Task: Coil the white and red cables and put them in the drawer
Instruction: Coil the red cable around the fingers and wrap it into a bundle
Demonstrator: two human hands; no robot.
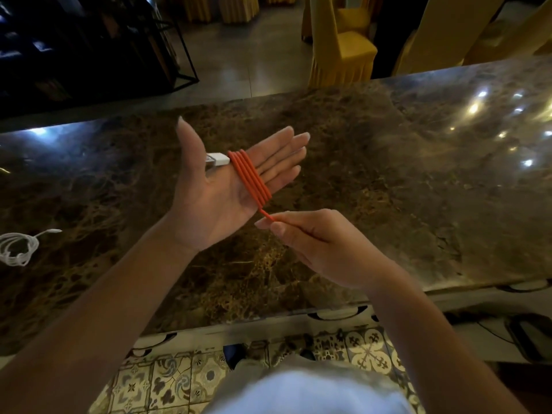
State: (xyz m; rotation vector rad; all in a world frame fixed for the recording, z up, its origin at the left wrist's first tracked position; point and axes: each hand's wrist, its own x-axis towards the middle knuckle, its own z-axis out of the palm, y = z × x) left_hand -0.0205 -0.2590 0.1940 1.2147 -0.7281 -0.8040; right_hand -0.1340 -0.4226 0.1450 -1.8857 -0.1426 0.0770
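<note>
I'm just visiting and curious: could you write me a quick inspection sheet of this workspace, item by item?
Surface: dark polished marble counter, with light glare at the right.
Job's things: red cable wound in several loops round the fingers of the left hand, its white plug lying by the thumb; white cable already coiled on the counter at far left. No drawer seen.
Clutter: nothing seen.
Grippers: left hand flat and open; right hand pinches the red cable's free end.
Cables: only the two named.
Surroundings: yellow-covered chairs, patterned floor tiles.
</note>
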